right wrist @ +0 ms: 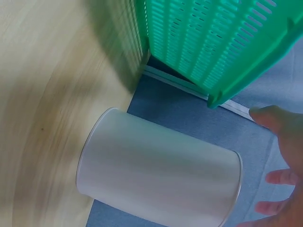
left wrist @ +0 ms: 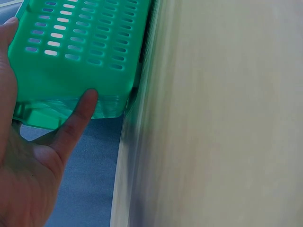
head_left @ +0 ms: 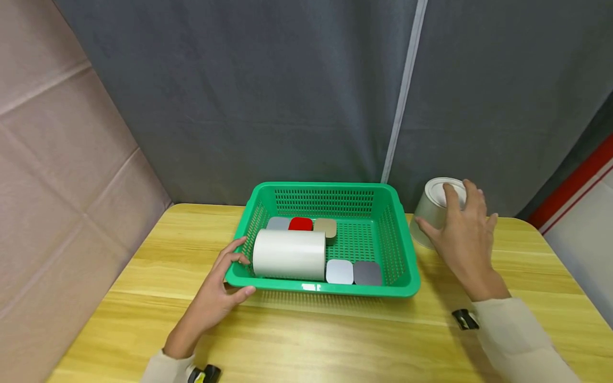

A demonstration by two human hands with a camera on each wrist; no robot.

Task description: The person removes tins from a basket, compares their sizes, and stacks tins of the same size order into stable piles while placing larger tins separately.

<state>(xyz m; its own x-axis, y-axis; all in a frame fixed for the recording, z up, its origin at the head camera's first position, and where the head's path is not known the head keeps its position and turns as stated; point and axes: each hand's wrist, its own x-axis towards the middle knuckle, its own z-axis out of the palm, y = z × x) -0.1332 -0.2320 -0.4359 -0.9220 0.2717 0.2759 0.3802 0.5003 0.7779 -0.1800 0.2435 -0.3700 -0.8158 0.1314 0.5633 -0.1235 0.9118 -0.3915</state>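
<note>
My left hand [head_left: 215,290] holds the front left corner of a green plastic basket [head_left: 409,266], fingers over the rim and thumb at its front edge. In the left wrist view a fingertip touches the perforated outer wall [left wrist: 71,78]. At the right stands a whitish, slightly tapered round container [head_left: 425,213] with a recessed top. My right hand [head_left: 464,239] is spread beside and over that top. From the right wrist view, a gap shows between the visible fingers and the container [right wrist: 158,165].
A white cylinder [head_left: 289,255] lies on its side in the basket. Around it are grey [head_left: 278,223], red [head_left: 300,224], beige [head_left: 325,227], white [head_left: 339,272] and dark grey [head_left: 367,273] square-topped pieces. A grey curtain [head_left: 268,106] hangs behind the wooden table [head_left: 306,340].
</note>
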